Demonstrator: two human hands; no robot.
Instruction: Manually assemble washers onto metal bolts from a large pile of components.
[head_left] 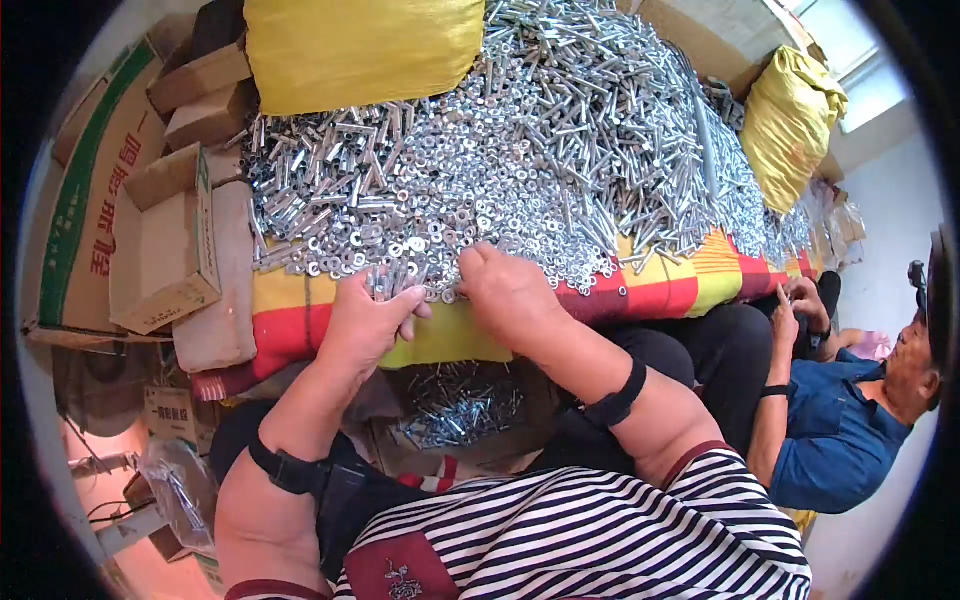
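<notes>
My left hand (362,318) is closed around several short shiny metal sleeves (396,280), which stand up between thumb and fingers at the near edge of the heap. Just to its right, my right hand (508,290) reaches down to the washers and nuts (470,212) with its fingers bent together. Its fingertips face away, so whatever they hold is hidden. Beyond my left hand lie more metal sleeves (345,150). Long metal bolts (625,110) are piled at the far right of the washers.
A checked cloth (285,325) covers the table edge. Yellow sacks (365,50) (792,125) rest at the back and right. An open cardboard box (165,235) stands left. Below the edge, a box holds bolts (465,405). A co-worker (850,430) sits at my right.
</notes>
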